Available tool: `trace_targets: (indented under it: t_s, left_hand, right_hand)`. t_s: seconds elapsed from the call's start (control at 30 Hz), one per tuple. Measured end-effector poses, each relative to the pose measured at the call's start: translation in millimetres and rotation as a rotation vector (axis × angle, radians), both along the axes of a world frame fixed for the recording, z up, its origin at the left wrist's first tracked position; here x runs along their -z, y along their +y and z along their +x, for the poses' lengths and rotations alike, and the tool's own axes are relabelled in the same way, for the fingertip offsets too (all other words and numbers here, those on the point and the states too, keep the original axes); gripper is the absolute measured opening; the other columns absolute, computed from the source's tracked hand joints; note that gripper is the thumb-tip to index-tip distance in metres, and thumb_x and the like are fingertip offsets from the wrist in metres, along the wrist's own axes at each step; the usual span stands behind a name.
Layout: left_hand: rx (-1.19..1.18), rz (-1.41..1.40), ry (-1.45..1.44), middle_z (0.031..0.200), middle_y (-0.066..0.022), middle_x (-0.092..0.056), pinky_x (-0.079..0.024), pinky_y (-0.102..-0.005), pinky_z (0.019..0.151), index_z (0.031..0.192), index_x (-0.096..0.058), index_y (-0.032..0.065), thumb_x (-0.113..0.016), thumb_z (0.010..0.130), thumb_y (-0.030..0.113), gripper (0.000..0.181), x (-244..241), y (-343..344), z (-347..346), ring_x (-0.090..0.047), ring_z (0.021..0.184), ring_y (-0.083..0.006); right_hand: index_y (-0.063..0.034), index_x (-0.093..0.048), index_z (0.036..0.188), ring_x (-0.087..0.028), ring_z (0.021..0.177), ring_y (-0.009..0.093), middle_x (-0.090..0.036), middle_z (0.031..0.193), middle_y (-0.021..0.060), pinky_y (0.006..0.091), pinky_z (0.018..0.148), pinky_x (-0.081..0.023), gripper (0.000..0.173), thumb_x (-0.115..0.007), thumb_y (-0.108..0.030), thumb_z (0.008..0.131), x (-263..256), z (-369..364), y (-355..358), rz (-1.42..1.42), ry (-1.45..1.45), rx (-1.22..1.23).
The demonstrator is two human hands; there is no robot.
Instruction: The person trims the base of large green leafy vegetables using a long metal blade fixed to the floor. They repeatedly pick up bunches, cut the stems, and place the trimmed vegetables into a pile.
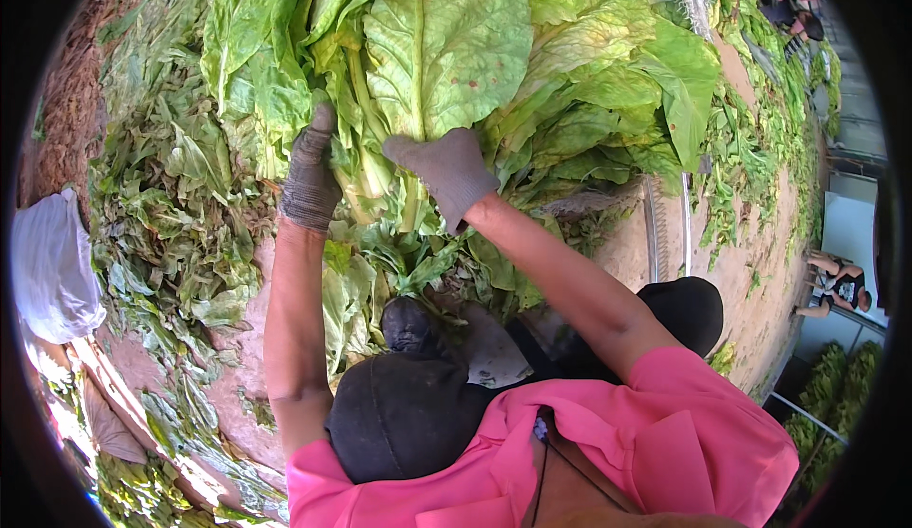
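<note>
Both my hands wear grey knit gloves and are at a bunch of large green tobacco leaves (445,51) in front of me. My left hand (312,172) is at the bunch's left side, thumb up beside the leaves, its fingers partly hidden. My right hand (445,168) is closed around the stem end of a broad leaf with a few brown spots. Thick pale stem ends (374,175) stick out between the hands. To the right, a heap of yellow-green leaves (598,65) lies close to the bunch.
Wilted leaves (178,193) cover the ground at left, near a white sack (57,264). A metal rail with a coiled spring (655,229) stands right of my knees. A person (844,286) sits far right; other people (787,1) are at the top right. Leaves hang (833,385) at the lower right.
</note>
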State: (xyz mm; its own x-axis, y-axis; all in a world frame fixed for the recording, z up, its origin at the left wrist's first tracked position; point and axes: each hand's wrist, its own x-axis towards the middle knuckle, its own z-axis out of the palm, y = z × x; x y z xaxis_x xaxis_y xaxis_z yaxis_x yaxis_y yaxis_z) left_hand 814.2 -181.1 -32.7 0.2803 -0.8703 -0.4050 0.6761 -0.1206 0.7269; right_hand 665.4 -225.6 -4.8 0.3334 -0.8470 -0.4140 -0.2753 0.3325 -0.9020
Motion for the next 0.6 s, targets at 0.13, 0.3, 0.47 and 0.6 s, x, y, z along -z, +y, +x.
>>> trace_targets:
  t_s: [0.13, 0.3, 0.47, 0.6]
  left_hand:
    - [0.018, 0.069, -0.14, 0.098, -0.0083, -0.058, -0.04, -0.0306, 0.086, 0.106, -0.054, -0.0014, -0.077, 0.063, 0.031, 0.059, -4.1, -4.3, -6.7, -0.054, 0.091, -0.0179]
    - [0.071, 0.121, -0.243, 0.09, -0.0094, -0.061, -0.043, -0.0301, 0.082, 0.1, -0.058, -0.0004, -0.077, 0.061, 0.029, 0.052, -10.8, -4.4, 26.6, -0.057, 0.083, -0.0196]
    - [0.182, 0.122, -0.358, 0.085, -0.0056, -0.06, -0.045, -0.0282, 0.076, 0.096, -0.058, 0.0015, -0.074, 0.063, 0.026, 0.044, -17.1, 9.1, 53.1, -0.057, 0.078, -0.016]
    - [0.168, 0.162, -0.533, 0.1, -0.0071, -0.06, -0.041, -0.028, 0.086, 0.111, -0.048, -0.0003, -0.076, 0.066, 0.015, 0.056, 21.0, 15.4, 33.5, -0.055, 0.09, -0.0155]
  right_hand:
    - [0.01, -0.059, 0.064, -0.058, 0.053, 0.025, -0.057, 0.056, 0.0209, 0.0354, 0.055, -0.046, 0.054, -0.063, -0.043, 0.068, -5.7, 1.2, 0.5, -0.075, 0.32, -0.242]
    - [0.008, -0.058, 0.06, -0.059, 0.055, 0.031, -0.055, 0.053, 0.0219, 0.0375, 0.058, -0.047, 0.056, -0.06, -0.047, 0.067, -20.8, -12.0, -23.6, -0.115, 0.394, -0.299]
    - [0.0068, -0.057, 0.058, -0.057, 0.055, 0.033, -0.055, 0.056, 0.0233, 0.038, 0.057, -0.046, 0.053, -0.053, -0.043, 0.074, 0.6, -25.6, -18.4, -0.163, 0.404, -0.211]
    - [0.0066, -0.058, 0.062, -0.057, 0.059, 0.036, -0.056, 0.062, 0.0251, 0.0385, 0.062, -0.047, 0.053, -0.042, -0.04, 0.082, 9.7, -19.3, -3.1, -0.318, 0.61, -0.448]
